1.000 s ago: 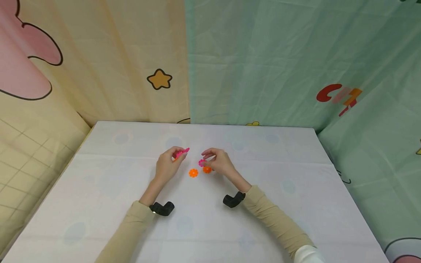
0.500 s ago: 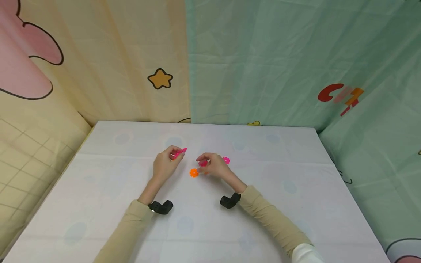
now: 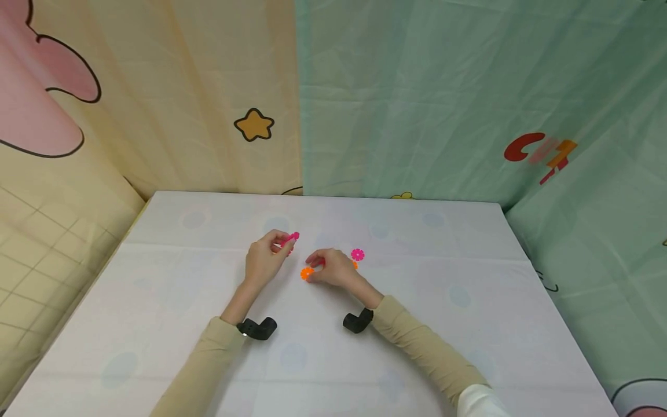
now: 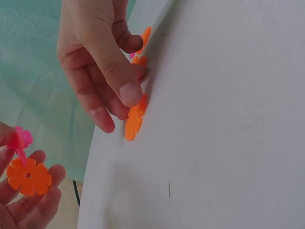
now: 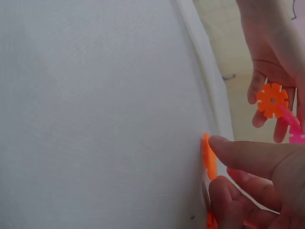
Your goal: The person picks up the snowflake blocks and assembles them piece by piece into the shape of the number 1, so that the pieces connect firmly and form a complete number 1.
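Over the white table [image 3: 312, 359], with the left hand [image 3: 263, 260], pinching joined pink pieces [image 4: 25, 138] and an orange disc [image 4: 28, 184]. With the right hand [image 3: 336, 268], touching a loose orange disc [image 3: 306, 273] on the table, near a loose pink disc [image 3: 357, 255]; cannot tell whether also gripping it.

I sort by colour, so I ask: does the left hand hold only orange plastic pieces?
No, in the left wrist view the left hand holds an orange, flower-shaped plastic disc together with bright pink plastic pieces.
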`<state>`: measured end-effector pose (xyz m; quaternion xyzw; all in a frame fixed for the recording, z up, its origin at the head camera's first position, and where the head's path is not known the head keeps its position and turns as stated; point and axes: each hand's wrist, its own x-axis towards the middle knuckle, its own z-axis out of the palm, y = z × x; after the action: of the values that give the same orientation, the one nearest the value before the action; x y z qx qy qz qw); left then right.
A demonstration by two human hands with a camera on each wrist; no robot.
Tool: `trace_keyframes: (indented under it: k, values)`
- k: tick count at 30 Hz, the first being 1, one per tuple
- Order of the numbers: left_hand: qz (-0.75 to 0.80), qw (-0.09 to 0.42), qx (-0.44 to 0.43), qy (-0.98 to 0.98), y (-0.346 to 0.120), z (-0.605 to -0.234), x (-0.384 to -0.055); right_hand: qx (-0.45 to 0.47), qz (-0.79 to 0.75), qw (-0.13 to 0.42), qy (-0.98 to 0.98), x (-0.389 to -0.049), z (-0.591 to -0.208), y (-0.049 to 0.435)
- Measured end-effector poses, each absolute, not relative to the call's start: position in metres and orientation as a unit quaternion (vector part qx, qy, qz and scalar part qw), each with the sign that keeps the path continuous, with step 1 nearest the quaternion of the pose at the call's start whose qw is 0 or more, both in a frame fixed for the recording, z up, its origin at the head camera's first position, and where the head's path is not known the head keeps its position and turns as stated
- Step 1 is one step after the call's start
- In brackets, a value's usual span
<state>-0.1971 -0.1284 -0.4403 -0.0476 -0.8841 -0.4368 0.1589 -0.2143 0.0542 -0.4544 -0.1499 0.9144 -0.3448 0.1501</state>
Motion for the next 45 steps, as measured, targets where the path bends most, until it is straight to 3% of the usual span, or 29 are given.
trace_keyframes:
  k: [10,29,45]
  values:
    - [-0.447,0.140,-0.046,-0.882,-0.122,-0.439,-0.197,-0.164,-0.287,0.148,0.932,-0.213,-0.453,0.049]
    - [-0.443,0.137,-0.044,-0.885,-0.118,-0.438,-0.193,-0.176,-0.341,0.140,0.913,-0.205,-0.453,0.068]
    - [-0.450,0.124,-0.062,-0.882,-0.114,-0.438,-0.194,-0.127,-0.437,0.084,0.887,-0.203,-0.439,0.096]
